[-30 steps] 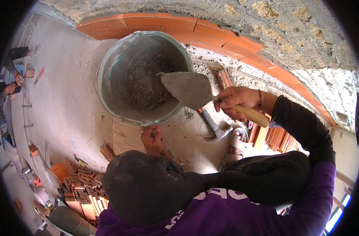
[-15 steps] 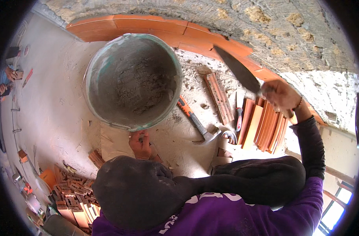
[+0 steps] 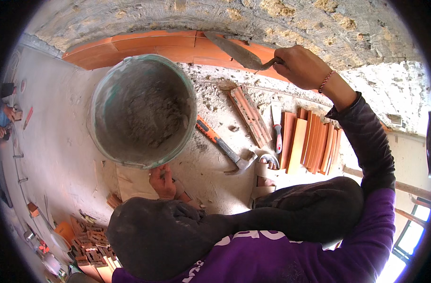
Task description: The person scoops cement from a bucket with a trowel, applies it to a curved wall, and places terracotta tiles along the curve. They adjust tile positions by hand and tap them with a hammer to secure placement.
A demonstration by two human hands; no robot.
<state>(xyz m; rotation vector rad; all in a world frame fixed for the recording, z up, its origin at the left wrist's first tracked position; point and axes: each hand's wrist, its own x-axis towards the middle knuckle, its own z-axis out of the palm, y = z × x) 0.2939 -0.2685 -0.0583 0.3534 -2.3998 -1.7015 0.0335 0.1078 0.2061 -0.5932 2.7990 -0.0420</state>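
My right hand [image 3: 298,66] is wrapped round the handle of a pointed trowel [image 3: 236,53]. Its grey blade lies over the top of a low row of orange bricks [image 3: 144,43], close against the rough wall. A big greenish bucket [image 3: 96,108], partly filled with grey mortar [image 3: 154,118], stands between me and the bricks. Just under the bucket's near rim is my left hand [image 3: 162,182], its fingers curled and pressed together. What they hold, if anything, is hidden.
Right of the bucket lie a claw hammer [image 3: 225,147], a mortar-smeared brick [image 3: 250,115], a red-and-grey-handled tool [image 3: 278,137] and several thin bricks [image 3: 314,141]. More bricks [image 3: 90,243] are piled at lower left. Another person's hands [image 3: 5,122] show at the far left edge.
My right hand has moved left and away from me, bringing the trowel blade from in front of the bricks to the top of the row by the wall. My view has shifted slightly.
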